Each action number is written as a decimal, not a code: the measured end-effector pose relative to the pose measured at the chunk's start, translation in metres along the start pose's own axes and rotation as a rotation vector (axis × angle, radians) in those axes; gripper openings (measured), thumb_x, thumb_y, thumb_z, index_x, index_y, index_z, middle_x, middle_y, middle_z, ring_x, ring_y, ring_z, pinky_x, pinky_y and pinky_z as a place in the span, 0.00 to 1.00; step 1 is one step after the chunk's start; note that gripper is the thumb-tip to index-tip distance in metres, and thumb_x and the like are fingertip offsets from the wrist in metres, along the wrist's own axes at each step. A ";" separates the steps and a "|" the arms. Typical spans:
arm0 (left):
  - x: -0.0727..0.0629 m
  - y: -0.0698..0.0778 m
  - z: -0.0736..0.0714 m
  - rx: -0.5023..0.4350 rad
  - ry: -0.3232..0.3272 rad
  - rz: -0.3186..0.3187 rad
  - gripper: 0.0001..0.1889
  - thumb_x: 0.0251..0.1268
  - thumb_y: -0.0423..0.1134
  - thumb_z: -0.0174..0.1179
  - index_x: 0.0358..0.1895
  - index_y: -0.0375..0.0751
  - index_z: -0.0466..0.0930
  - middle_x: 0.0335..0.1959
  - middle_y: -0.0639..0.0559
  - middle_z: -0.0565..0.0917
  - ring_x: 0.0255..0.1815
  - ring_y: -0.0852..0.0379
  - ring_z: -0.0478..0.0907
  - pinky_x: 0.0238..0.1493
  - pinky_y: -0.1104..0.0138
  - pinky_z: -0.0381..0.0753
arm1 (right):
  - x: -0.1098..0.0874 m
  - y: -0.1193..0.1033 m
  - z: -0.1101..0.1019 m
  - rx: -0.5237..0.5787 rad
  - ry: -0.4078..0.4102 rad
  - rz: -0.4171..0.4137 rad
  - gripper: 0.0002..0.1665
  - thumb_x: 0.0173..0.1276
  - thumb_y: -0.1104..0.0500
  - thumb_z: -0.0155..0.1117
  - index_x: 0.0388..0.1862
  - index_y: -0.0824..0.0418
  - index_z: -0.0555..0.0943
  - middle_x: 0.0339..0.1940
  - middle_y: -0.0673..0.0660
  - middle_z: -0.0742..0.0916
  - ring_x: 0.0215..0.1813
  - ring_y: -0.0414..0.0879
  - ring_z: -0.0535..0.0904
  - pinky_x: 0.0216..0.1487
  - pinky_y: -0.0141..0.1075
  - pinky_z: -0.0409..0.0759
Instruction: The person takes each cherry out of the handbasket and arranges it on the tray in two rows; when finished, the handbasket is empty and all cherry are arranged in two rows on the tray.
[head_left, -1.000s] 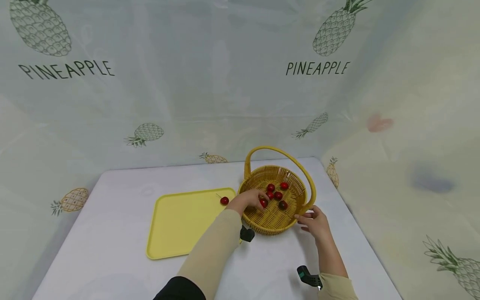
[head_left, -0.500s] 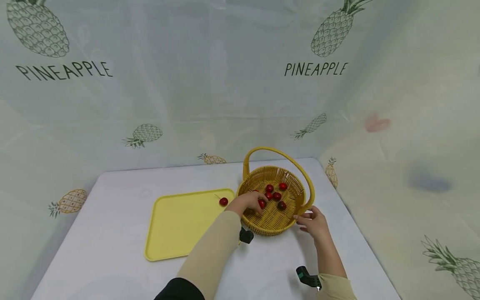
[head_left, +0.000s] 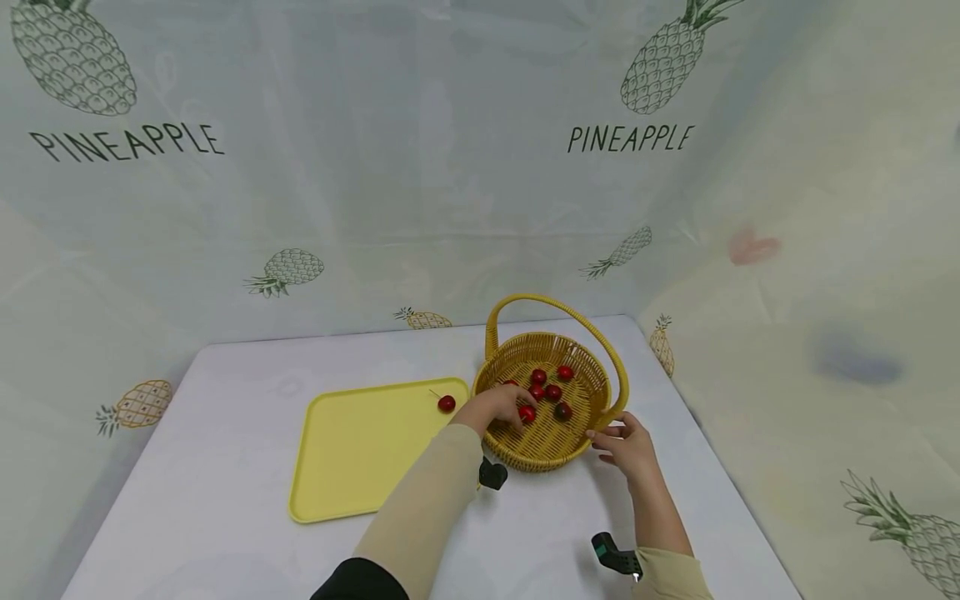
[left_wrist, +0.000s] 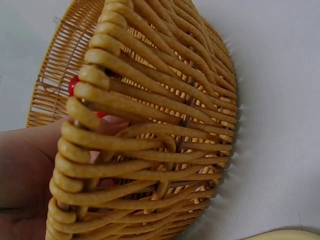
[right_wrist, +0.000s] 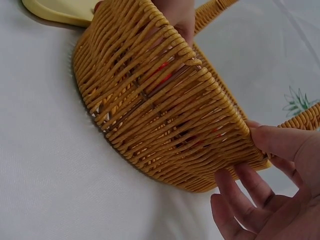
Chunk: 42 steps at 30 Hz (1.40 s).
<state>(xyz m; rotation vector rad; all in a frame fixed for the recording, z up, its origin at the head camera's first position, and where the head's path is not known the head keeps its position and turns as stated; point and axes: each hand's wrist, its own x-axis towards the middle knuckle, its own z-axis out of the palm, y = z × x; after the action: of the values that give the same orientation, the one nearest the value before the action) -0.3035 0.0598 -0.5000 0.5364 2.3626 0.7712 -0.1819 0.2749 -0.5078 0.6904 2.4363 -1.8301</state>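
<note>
A yellow wicker basket (head_left: 551, 442) with a tall hoop handle holds several red cherries (head_left: 553, 392). My left hand (head_left: 497, 405) reaches over its left rim, thumb and forefinger spread around one cherry (head_left: 527, 414) at the fingertips. In the left wrist view the basket wall (left_wrist: 150, 140) covers most of those fingers. At the front right, my right hand (head_left: 628, 443) holds the basket rim near the handle's foot. The right wrist view shows its thumb (right_wrist: 280, 140) over the rim and its other fingers against or near the outer weave.
Left of the basket lies a yellow tray (head_left: 352, 450) with one stemmed cherry (head_left: 447, 404) near its far right corner. The white table (head_left: 247, 417) meets a pineapple-print curtain (head_left: 450, 183) behind.
The cherry at my left fingertips has shifted slightly toward the front of the basket, and the thumb has spread a little from the forefinger. My right hand stays on the rim.
</note>
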 end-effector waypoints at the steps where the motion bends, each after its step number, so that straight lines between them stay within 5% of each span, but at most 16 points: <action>1: 0.000 0.000 0.000 0.001 0.006 0.001 0.25 0.52 0.32 0.74 0.55 0.54 0.83 0.59 0.50 0.75 0.42 0.56 0.70 0.43 0.65 0.73 | 0.000 -0.001 0.000 0.001 0.000 0.002 0.28 0.64 0.63 0.70 0.60 0.64 0.70 0.44 0.62 0.80 0.40 0.49 0.85 0.39 0.41 0.83; 11: -0.005 -0.001 -0.007 -0.091 0.066 0.102 0.15 0.58 0.37 0.70 0.49 0.52 0.84 0.58 0.52 0.77 0.53 0.55 0.71 0.57 0.60 0.71 | -0.001 -0.001 0.000 -0.007 -0.005 0.006 0.29 0.63 0.61 0.71 0.60 0.64 0.70 0.44 0.61 0.81 0.39 0.49 0.84 0.39 0.41 0.83; 24: -0.026 0.000 -0.021 -0.185 0.161 0.177 0.11 0.64 0.42 0.65 0.49 0.49 0.83 0.59 0.49 0.77 0.38 0.56 0.71 0.39 0.63 0.72 | 0.000 0.004 0.000 -0.012 -0.009 -0.017 0.31 0.64 0.62 0.70 0.62 0.65 0.69 0.43 0.60 0.82 0.39 0.48 0.85 0.39 0.42 0.83; 34: -0.039 -0.008 -0.027 -0.376 0.176 0.267 0.15 0.69 0.42 0.62 0.55 0.42 0.79 0.26 0.46 0.85 0.35 0.38 0.83 0.39 0.52 0.81 | -0.002 0.003 -0.001 -0.016 -0.009 -0.024 0.29 0.64 0.62 0.70 0.60 0.65 0.69 0.40 0.59 0.81 0.37 0.47 0.85 0.39 0.43 0.83; 38: -0.044 -0.014 -0.029 -0.433 0.175 0.284 0.15 0.69 0.40 0.62 0.55 0.44 0.79 0.28 0.49 0.85 0.38 0.40 0.84 0.44 0.48 0.80 | -0.002 0.004 -0.001 -0.014 -0.006 -0.031 0.29 0.64 0.62 0.70 0.60 0.66 0.70 0.41 0.60 0.81 0.38 0.48 0.85 0.40 0.44 0.83; 42: -0.052 -0.022 -0.033 -0.356 0.201 0.302 0.17 0.68 0.40 0.62 0.58 0.44 0.79 0.31 0.50 0.82 0.33 0.53 0.80 0.40 0.56 0.80 | -0.001 0.005 0.000 -0.013 -0.004 -0.029 0.28 0.64 0.62 0.70 0.59 0.65 0.70 0.42 0.60 0.81 0.38 0.48 0.85 0.41 0.45 0.83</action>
<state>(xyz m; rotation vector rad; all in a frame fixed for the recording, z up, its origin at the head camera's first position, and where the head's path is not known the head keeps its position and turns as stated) -0.2901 0.0033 -0.4712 0.6944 2.2701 1.4079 -0.1796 0.2756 -0.5117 0.6535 2.4660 -1.8226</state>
